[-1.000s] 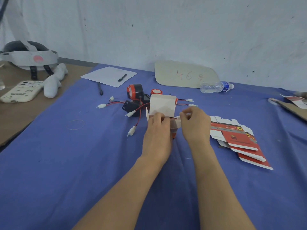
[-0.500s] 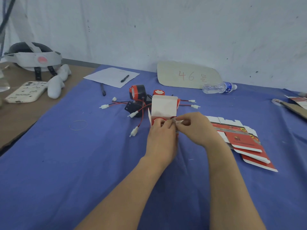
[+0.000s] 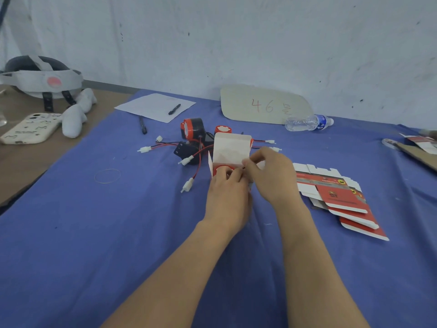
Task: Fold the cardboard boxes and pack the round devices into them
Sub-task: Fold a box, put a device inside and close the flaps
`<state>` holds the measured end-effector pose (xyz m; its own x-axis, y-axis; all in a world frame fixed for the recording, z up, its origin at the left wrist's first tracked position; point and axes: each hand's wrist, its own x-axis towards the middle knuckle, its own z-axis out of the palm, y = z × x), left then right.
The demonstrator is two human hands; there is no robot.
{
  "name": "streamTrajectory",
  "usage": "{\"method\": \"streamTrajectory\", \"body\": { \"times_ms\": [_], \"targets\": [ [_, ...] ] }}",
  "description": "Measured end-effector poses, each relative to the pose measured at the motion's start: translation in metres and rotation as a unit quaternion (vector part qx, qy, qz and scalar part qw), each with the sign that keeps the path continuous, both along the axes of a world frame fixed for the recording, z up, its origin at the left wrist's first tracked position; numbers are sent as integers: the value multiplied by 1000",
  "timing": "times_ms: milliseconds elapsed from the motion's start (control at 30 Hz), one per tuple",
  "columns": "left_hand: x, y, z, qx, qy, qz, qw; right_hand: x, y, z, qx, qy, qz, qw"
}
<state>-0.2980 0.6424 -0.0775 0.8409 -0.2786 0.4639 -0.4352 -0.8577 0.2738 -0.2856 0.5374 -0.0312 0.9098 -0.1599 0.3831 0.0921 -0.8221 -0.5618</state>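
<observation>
1. Cardboard box (image 3: 231, 147) stands on the blue cloth (image 3: 94, 233) mid-table, lid flap up, plain inner face towards the person.
2. A round device (image 3: 221, 167) sits in the box mouth; only its red rim shows.
3. Left hand (image 3: 228, 194) grips the box from the near side, fingers curled over the opening and touching the red rim.
4. Right hand (image 3: 269, 176) is at the box's right edge, thumb and forefinger pinching a thin dark wire (image 3: 243, 167).
5. Just behind the box: more round devices (image 3: 192, 127), black and red, their red-and-black leads with white plugs (image 3: 188, 185) sprawled to the left.
6. Right of the hands: a fanned stack of flat box blanks (image 3: 335, 195), red and white.
7. Far side: card marked "46" (image 3: 264, 105), water bottle (image 3: 307, 122) lying down, paper sheet (image 3: 151, 106) with a pen (image 3: 174, 109).
8. Rubber band (image 3: 107, 175) lies well left of the box.
</observation>
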Motion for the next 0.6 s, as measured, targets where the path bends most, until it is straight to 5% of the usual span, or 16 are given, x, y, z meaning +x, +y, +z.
{"method": "streamTrajectory", "body": {
  "times_ms": [367,600],
  "targets": [
    [2,-1,0,-10,10,8,1000,9,1,-10,111,6,-35,993],
    [3,4,3,-33,18,-10,999,14,5,-15,12,49,-20,999]
  ]
}}
